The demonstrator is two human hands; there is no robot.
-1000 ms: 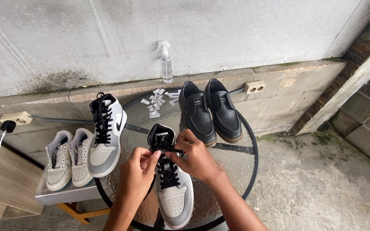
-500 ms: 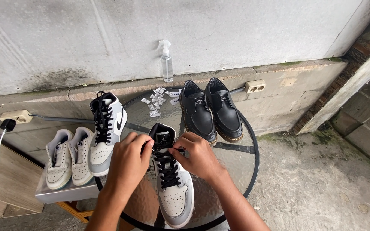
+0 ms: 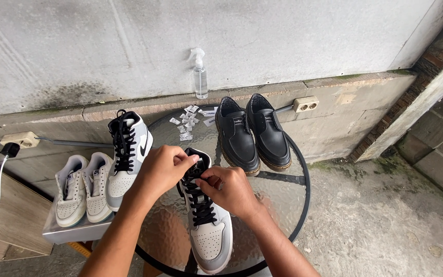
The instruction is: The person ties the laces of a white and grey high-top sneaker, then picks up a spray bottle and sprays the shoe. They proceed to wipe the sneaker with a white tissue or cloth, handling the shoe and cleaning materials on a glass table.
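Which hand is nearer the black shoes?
Right. The right hand is at the sneaker laces just left of the black shoes; the left hand is further left.

A pale plastered wall, stained dark near its foot, rises behind a low concrete ledge that carries two cream power sockets and a clear spray bottle. The round glass tabletop with its black rim stands on a rough grey concrete floor. Brick shows at the right, a wooden panel at the left, all in flat daylight.
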